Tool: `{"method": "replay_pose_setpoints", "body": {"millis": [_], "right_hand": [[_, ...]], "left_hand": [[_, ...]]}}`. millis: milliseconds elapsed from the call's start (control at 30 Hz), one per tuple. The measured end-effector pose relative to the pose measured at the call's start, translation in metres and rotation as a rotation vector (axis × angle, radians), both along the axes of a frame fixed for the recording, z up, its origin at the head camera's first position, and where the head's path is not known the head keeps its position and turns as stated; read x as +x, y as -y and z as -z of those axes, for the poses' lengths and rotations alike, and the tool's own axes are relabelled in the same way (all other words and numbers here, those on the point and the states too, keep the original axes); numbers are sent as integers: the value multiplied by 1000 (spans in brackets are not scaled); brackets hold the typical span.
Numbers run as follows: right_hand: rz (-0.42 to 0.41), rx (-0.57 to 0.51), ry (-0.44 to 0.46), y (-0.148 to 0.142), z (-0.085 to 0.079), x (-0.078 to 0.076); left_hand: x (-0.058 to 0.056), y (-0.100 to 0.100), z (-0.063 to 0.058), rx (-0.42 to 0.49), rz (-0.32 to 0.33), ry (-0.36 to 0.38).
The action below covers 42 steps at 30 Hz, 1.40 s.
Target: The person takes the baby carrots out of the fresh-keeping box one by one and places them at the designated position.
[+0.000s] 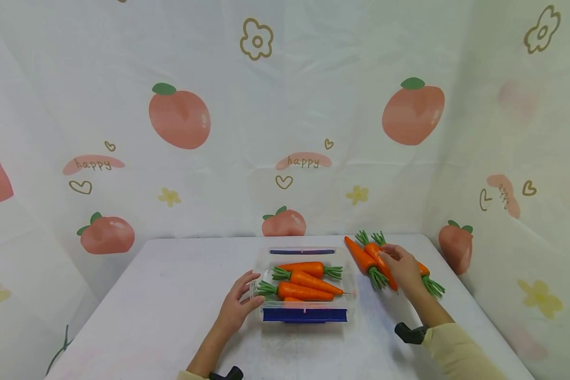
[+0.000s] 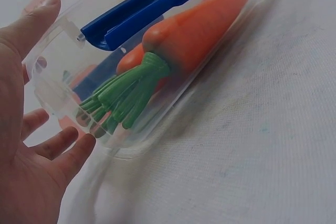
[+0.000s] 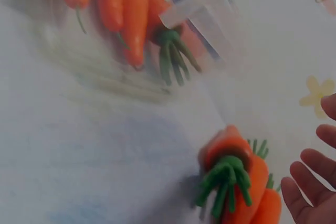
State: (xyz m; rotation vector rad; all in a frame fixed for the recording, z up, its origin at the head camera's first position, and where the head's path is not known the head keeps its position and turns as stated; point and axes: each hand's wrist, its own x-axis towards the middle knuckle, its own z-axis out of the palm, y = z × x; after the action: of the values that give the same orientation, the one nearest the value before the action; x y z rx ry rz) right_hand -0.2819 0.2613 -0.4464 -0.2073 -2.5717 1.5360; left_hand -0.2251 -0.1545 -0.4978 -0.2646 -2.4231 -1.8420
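Observation:
Several toy carrots (image 1: 306, 291) with green tops lie in a clear plastic box (image 1: 352, 302) that has blue clips. At the box's left side is my left hand (image 1: 235, 306), its fingers spread against the wall. In the left wrist view, the thumb (image 2: 37, 24) stands up near the rim, with the other fingertips low at the box's corner. My right hand (image 1: 402, 268) reaches over a loose pile of carrots (image 1: 361, 256) right of the box and partly hides them. The right wrist view has its fingers (image 3: 310, 182) loosely extended beside the piled carrots (image 3: 257, 182), gripping nothing.
A white table (image 1: 185, 285) carries the box and the pile. Behind and beside it hangs a pale cloth (image 1: 342, 79) printed with fruit and flowers. The blue front clip (image 1: 305, 315) is folded down along the box's near side.

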Motion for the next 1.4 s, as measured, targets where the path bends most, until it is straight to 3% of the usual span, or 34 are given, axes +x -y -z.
{"method": "replay_pose_setpoints", "body": {"millis": [267,700,1000,1133,1233,1400], "right_hand": [[-75,-93,-12,23,7,9],[-228,-147,0,47,23,17],[-279,-118,21,56,26,24],[-289,-134,22,58,27,25],[-295,-145,19,60,27,25],[-290,-137,12,61,29,24]], "left_hand": [[0,0,0,6,1,3],[0,-1,0,15,-3,12],[-1,-3,-1,-12,-21,8],[8,-6,-14,-8,-19,12],[9,-6,-17,-5,-10,10],[1,2,-7,-50,17,4]]}}
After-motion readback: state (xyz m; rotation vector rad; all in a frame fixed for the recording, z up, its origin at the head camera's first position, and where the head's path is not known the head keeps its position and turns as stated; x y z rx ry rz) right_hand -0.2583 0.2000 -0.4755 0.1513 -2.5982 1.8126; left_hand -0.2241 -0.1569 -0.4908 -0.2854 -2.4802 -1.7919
